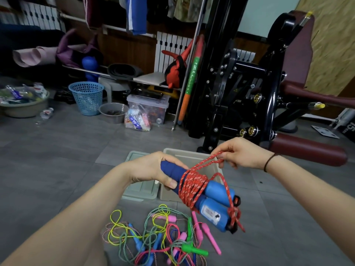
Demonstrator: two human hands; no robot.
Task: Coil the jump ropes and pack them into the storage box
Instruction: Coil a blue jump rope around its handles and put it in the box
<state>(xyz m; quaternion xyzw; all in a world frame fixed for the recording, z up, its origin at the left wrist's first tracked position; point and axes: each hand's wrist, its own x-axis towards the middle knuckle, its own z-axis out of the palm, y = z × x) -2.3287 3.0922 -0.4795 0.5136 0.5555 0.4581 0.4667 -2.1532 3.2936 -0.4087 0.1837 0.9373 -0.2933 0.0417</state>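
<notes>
A loose tangle of jump ropes (163, 237) lies on the grey tiled floor (57, 160) nearest the person, with green, pink and blue handles mixed among yellow, pink and braided cords.

Above it, the left hand (153, 169) grips the dark foam ends of two blue handles (213, 200) held side by side, fingers curled round them. The red speckled rope (194, 185) is wound in several turns round the middle of both handles. The right hand (240, 152) pinches a loop of this rope between thumb and fingers, and the strand runs taut from the coil.

Just beyond the hands, the grey storage box (184, 151) stands open on the floor, its lid (142, 189) lying beside it.

Farther back stand a black gym machine (240, 83) and a blue mesh basket (86, 96).
</notes>
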